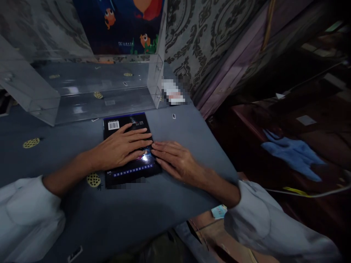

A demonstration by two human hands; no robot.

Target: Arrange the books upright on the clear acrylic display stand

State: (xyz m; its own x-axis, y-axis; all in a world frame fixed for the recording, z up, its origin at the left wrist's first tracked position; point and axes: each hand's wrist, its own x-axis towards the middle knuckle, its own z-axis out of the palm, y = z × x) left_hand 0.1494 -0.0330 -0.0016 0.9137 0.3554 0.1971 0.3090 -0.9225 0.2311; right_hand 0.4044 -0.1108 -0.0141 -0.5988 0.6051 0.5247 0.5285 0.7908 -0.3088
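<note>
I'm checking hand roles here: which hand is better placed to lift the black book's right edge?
Probably the right hand: its fingertips rest at the right edge of the black book, while the left hand lies flat on the cover, palm down.

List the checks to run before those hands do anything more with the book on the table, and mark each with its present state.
1. Book lies flat on the grey cloth, barcode side up: ok.
2. Left hand rests open and flat on the cover: ok.
3. Right hand lies open at the book's right edge, touching it: ok.
4. Any finger hooked under the cover: cannot tell.
5. Gap between the book's far edge and the clear box behind it: cannot tell, they are very close.
6. Book sits well in from the table's near edge: ok.
</note>
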